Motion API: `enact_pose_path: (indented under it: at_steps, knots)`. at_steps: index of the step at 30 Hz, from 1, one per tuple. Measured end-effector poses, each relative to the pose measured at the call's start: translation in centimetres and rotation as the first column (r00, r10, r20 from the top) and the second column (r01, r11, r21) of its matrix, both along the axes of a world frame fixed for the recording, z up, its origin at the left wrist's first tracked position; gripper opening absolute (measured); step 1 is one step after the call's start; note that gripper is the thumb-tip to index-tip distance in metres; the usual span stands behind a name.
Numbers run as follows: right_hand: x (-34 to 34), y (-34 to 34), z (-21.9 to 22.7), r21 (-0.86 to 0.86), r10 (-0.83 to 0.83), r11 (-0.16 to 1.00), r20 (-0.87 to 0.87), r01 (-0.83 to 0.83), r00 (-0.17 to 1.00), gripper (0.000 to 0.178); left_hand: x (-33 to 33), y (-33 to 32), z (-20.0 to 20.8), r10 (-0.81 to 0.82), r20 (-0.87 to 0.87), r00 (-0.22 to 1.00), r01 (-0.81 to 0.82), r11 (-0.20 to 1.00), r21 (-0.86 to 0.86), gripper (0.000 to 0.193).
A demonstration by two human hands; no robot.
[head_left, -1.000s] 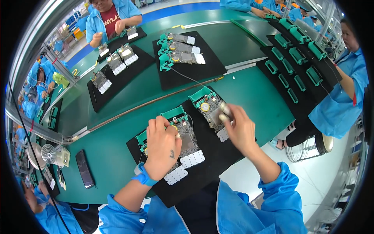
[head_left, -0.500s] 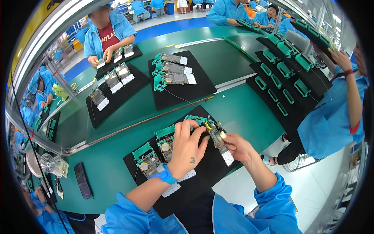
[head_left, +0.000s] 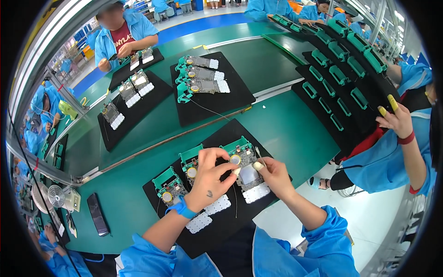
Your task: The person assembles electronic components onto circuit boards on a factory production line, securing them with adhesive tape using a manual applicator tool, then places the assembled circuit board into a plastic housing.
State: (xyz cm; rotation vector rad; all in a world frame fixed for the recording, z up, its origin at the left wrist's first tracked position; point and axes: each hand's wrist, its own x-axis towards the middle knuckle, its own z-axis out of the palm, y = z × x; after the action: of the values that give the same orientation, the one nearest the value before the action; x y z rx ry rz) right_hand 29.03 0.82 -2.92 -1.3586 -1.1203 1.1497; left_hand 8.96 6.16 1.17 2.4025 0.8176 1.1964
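Observation:
A circuit board (head_left: 249, 176) in a green plastic frame (head_left: 236, 144) lies on a black mat (head_left: 217, 235) in front of me. It has a round yellow-rimmed cell, a grey square patch and a white keypad sheet (head_left: 256, 194). At its left edge, my left hand (head_left: 210, 177) pinches thumb and fingers together; whatever is between them is too small to name. My right hand (head_left: 276, 176) closes over the board's right side, holding a thin stick with a white tip (head_left: 257, 150). Two similar framed boards lie to the left, one partly behind my left hand.
Beyond the bench edge, a black mat (head_left: 230, 108) carries several boards. Another mat (head_left: 134, 117) lies left of it. Green frames fill dark trays (head_left: 318, 108) at right, near a co-worker's hand (head_left: 398, 121). A phone (head_left: 97, 214) and fan (head_left: 57, 194) are at left.
The board, tilted on edge before, now lies flat with its face up. My left hand has shifted slightly left and down. The co-worker's hand at right has come lower.

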Motion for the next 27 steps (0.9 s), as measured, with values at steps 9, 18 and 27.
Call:
enact_pose_path:
  at_steps: [9,18,27]
  knots:
    - [-0.4,-0.2,2.8,0.406,-0.136,0.906,0.54,-0.116,0.831,0.027,1.2,0.4,-0.4,-0.056,-0.07,0.996,0.045,0.989,-0.143,0.019]
    - [0.5,1.2,3.2,0.347,-0.02,0.877,0.717,-0.332,0.697,0.025,1.3,0.4,-0.4,-0.034,-0.097,0.995,0.024,0.994,-0.106,0.023]
    - [0.7,1.0,4.1,0.292,0.045,0.916,0.609,-0.276,0.792,0.028,0.4,0.2,-0.3,-0.018,-0.143,0.99,0.01,0.998,-0.059,0.028]
